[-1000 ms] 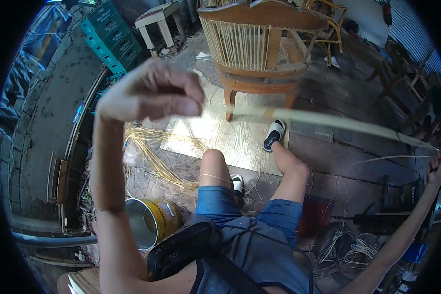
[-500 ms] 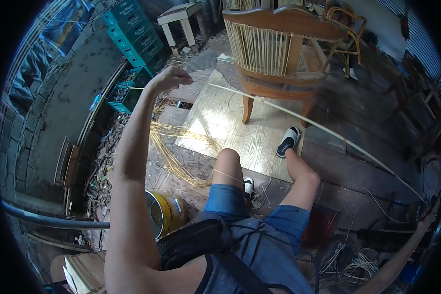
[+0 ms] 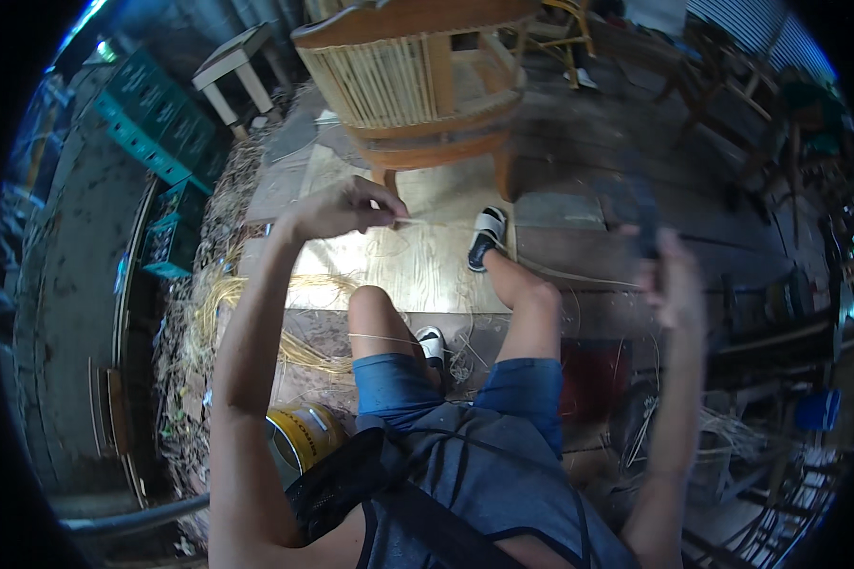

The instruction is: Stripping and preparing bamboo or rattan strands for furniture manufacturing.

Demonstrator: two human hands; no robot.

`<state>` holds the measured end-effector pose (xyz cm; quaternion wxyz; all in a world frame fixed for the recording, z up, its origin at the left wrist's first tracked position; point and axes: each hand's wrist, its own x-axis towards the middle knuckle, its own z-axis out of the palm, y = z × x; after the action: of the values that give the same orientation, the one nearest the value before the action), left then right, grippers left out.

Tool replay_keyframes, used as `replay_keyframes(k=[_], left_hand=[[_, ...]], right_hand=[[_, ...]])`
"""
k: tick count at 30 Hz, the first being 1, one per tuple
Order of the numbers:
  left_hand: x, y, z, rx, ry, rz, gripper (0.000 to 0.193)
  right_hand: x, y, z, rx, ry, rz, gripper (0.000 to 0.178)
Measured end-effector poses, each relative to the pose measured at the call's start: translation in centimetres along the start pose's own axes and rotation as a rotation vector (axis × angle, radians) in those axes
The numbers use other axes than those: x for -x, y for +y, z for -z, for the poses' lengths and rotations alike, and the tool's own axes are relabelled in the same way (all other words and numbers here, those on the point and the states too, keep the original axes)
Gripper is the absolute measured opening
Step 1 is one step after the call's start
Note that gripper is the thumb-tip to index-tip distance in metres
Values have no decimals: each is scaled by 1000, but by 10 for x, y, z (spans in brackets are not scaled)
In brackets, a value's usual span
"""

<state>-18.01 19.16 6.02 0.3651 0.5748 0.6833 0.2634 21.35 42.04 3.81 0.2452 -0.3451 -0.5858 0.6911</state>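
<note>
My left hand (image 3: 351, 207) is raised over the plywood sheet, with thumb and fingertips pinched on the end of a pale rattan strip (image 3: 414, 221). My right hand (image 3: 674, 289), smeared by motion, is closed around a dark, upright tool (image 3: 643, 204) shaped like a blade; its exact kind is too blurred to tell. Close by its fingers, a thin length of strip (image 3: 579, 277) trails across from beside my foot. Beyond my hands stands a wooden chair (image 3: 446, 131) with a back of upright cane strips.
Under the chair and my foot lies the plywood sheet (image 3: 427, 284). Loose rattan strands (image 3: 299, 349) spread at the left, near a yellow bucket (image 3: 315, 431). Green crates (image 3: 157, 119) are stacked by the wall, beside a small wooden stool (image 3: 232, 66).
My right hand has swung up and inward from the far lower right, bringing the dark tool into view. The strip no longer stretches straight between my hands. The whole view has turned to the right.
</note>
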Motion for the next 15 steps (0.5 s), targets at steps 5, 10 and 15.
replay_keyframes(k=[5,10,15], left_hand=[[-26,55,-51,-347,33,-244,13],[-33,74,-75,-755,971,-563,31],[-49,27,-172,1061,328,-216,32]], right_hand=[[-16,48,-126,-60,-406,72,41],[-11,41,-143,-490,-379,-15,42],[-33,15,-136,-1062,-214,72,40]])
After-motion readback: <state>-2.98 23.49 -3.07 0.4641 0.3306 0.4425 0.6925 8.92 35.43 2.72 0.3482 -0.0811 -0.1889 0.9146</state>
